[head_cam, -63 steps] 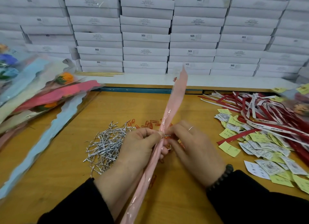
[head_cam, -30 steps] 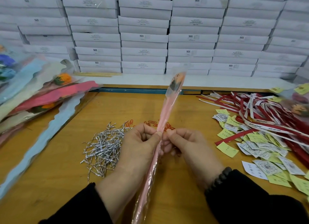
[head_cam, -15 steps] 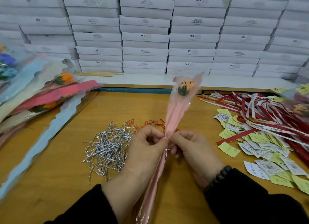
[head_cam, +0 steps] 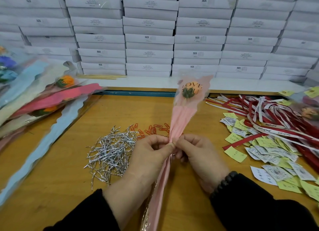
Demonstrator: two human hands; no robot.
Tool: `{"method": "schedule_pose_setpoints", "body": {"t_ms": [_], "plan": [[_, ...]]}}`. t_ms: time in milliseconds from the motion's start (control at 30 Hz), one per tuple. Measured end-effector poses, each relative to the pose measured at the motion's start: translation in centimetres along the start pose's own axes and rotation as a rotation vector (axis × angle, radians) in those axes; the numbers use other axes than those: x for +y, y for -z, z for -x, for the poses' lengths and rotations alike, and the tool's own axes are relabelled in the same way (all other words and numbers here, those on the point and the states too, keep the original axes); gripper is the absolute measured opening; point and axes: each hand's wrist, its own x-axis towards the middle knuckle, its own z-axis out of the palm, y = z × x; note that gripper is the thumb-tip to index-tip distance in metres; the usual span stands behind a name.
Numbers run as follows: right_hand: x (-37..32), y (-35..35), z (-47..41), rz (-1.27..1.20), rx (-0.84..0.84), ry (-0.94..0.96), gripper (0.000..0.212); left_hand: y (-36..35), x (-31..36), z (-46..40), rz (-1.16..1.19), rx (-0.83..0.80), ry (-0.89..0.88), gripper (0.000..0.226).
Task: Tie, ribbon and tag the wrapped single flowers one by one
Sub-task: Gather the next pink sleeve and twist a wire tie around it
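A single flower in a pink wrap (head_cam: 181,117) stands tilted over the wooden table (head_cam: 51,175), its clear top printed "LOVE YOU" facing me. My left hand (head_cam: 148,155) and my right hand (head_cam: 198,153) both pinch the wrap at its gathered neck, thumbs touching; whether a wire tie sits there is hidden by the fingers. A heap of silver wire ties (head_cam: 110,149) lies left of my hands. Red and white ribbons (head_cam: 276,123) and yellow and white paper tags (head_cam: 269,149) are spread at the right.
Orange paper clips (head_cam: 151,129) lie behind my hands. More wrapped flowers (head_cam: 43,99) are piled at the left edge. Stacked white boxes (head_cam: 148,39) form a wall behind the table. One more wrapped flower (head_cam: 309,110) lies at the far right.
The wrapped flower has turned in my fingers, so its flat printed face now shows instead of its thin edge. Both hands have stayed pinched at the neck.
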Motion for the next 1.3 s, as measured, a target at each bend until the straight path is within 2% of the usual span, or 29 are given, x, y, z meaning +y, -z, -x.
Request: {"method": "schedule_pose_setpoints", "body": {"t_ms": [100, 300, 533, 700, 900, 1000, 1200, 1300], "plan": [[0.0, 0.0, -0.1, -0.034, 0.005, 0.034, 0.029, 0.1, 0.2, 0.2, 0.017, -0.018, -0.010, 0.004], [0.5, 0.2, -0.5, 0.170, 0.006, 0.049, 0.020, 0.2, 0.4, 0.2, -0.028, -0.003, -0.036, 0.005], [0.7, -0.1, -0.8, 0.221, 0.024, 0.028, 0.015, 0.0, 0.7, 0.4, -0.051, -0.028, -0.044, 0.010], [0.7, 0.6, -1.0, 0.180, 0.097, 0.012, 0.020, 0.0, 0.5, 0.4, -0.092, -0.029, -0.030, 0.014], [0.4, 1.1, -1.0, 0.055, 0.027, 0.038, 0.017, 0.2, 0.2, 0.4, 0.020, -0.053, 0.084, 0.005], [0.4, 1.2, -1.1, 0.031, 0.035, 0.012, 0.015, 0.4, 0.2, 0.4, 0.038, -0.091, 0.156, 0.011], [-0.8, 2.0, -1.2, 0.168, -0.026, -0.019, 0.026, 0.5, 0.5, 0.3, 0.009, -0.067, 0.161, 0.016], [-2.3, 4.4, -1.8, 0.271, 0.078, 0.032, 0.019, 0.6, 0.6, 0.3, 0.017, -0.045, 0.158, 0.017]]}}
